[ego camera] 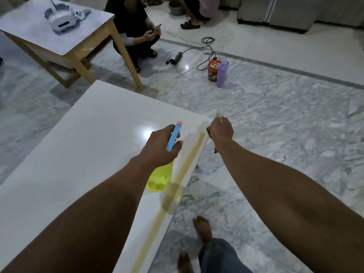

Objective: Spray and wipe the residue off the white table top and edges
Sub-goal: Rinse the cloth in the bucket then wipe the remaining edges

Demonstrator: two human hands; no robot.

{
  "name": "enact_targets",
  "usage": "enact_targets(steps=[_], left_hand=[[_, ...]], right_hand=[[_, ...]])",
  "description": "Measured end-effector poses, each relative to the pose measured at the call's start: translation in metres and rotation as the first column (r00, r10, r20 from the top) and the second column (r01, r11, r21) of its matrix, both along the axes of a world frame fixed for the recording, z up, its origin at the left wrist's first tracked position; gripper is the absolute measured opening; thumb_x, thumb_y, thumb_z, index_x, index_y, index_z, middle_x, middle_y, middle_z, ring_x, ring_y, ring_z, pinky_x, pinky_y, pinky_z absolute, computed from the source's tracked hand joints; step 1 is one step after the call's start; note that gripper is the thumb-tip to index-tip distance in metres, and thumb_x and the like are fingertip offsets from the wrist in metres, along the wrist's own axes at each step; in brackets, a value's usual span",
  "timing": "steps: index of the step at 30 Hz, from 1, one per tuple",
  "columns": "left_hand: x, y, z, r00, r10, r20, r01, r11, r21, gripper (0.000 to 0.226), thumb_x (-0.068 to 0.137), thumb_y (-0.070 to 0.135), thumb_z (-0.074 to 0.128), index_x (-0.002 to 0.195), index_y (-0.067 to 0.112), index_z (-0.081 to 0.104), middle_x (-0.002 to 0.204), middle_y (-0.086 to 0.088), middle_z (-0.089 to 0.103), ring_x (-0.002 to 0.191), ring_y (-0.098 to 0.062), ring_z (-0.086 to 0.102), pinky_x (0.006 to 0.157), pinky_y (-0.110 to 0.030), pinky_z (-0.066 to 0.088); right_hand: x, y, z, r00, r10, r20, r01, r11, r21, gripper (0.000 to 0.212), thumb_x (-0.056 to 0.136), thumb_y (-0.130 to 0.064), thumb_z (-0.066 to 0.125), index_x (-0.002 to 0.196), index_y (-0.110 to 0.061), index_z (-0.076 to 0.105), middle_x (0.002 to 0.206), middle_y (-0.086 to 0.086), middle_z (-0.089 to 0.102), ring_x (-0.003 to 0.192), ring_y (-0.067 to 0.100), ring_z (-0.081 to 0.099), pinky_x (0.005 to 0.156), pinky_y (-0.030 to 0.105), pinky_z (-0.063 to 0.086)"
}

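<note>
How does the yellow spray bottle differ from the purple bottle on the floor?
The spray bottle is see-through yellow with a blue head; the purple bottle is opaque. The spray bottle is held by the left hand over the white table; the purple bottle stands on the floor beside a red jar. Both are coloured bottles.

Far left, a wooden side table [25,32] carries a white headset [60,21]; just beyond it a person [136,26] crouches over a phone [158,27]. Out on the marble floor [275,119], black cables [206,46] loop near a power adapter [177,57]; a red jar [213,70] and a purple bottle [222,73] stand touching. Up top, a second person's sandal [190,24] shows near a grey basin [176,9].
</note>
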State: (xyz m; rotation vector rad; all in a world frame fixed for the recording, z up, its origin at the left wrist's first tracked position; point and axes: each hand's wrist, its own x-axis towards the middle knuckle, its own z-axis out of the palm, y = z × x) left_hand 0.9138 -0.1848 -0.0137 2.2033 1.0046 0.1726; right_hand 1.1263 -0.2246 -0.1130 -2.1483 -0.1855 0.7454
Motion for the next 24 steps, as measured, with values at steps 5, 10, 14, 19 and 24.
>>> enact_targets(steps=[5, 10, 14, 19, 24], left_hand=[[0.022, 0.029, -0.016, 0.997, 0.039, 0.066, -0.040, 0.999, 0.025, 0.018, 0.096, 0.023, 0.070, 0.108, 0.013, 0.061, 0.094, -0.004, 0.068, 0.075, -0.031, 0.074, 0.078, -0.051, 0.061], [0.031, 0.045, -0.029, 0.994, 0.066, 0.091, -0.068, 0.998, 0.020, 0.021, 0.097, 0.023, 0.069, 0.114, 0.014, 0.061, 0.090, 0.014, 0.061, 0.075, -0.028, 0.073, 0.079, -0.051, 0.062], [0.027, 0.056, -0.035, 0.990, 0.093, 0.108, -0.099, 0.994, 0.045, 0.021, 0.098, 0.025, 0.067, 0.116, 0.015, 0.061, 0.093, 0.012, 0.062, 0.076, -0.027, 0.074, 0.077, -0.046, 0.061], [0.015, 0.061, -0.040, 0.981, 0.136, 0.141, -0.142, 0.989, 0.033, 0.013, 0.096, 0.026, 0.068, 0.103, 0.019, 0.059, 0.089, 0.015, 0.061, 0.079, -0.027, 0.074, 0.075, -0.048, 0.061], [-0.012, 0.054, -0.046, 0.971, 0.182, 0.153, -0.184, 0.983, 0.001, 0.025, 0.092, 0.032, 0.065, 0.113, 0.018, 0.062, 0.091, 0.014, 0.063, 0.080, -0.028, 0.073, 0.079, -0.051, 0.063]], right_hand=[[-0.009, 0.040, -0.045, 0.921, 0.369, 0.123, -0.342, 0.919, -0.198, 0.053, 0.099, -0.041, 0.038, 0.148, -0.022, 0.034, 0.158, 0.009, 0.022, 0.145, 0.035, 0.020, 0.107, 0.050, 0.032], [-0.017, 0.043, -0.075, 0.766, 0.508, 0.394, -0.305, 0.827, -0.473, 0.050, 0.091, -0.044, 0.046, 0.134, -0.018, 0.052, 0.159, 0.014, 0.024, 0.143, 0.038, 0.022, 0.110, 0.052, 0.028], [-0.010, 0.052, -0.097, 0.687, 0.562, 0.461, -0.335, 0.807, -0.486, 0.065, 0.090, -0.039, 0.048, 0.149, -0.014, 0.037, 0.164, 0.017, 0.015, 0.150, 0.040, 0.011, 0.118, 0.059, 0.015], [-0.016, 0.056, -0.120, 0.702, 0.506, 0.502, -0.300, 0.849, -0.436, 0.069, 0.095, -0.037, 0.037, 0.157, -0.010, 0.020, 0.165, 0.019, 0.008, 0.152, 0.040, 0.002, 0.120, 0.061, 0.011], [-0.026, 0.052, -0.129, 0.670, 0.512, 0.538, -0.291, 0.848, -0.444, 0.066, 0.097, -0.036, 0.031, 0.157, -0.009, 0.021, 0.165, 0.020, 0.010, 0.152, 0.041, 0.004, 0.120, 0.059, 0.012]])
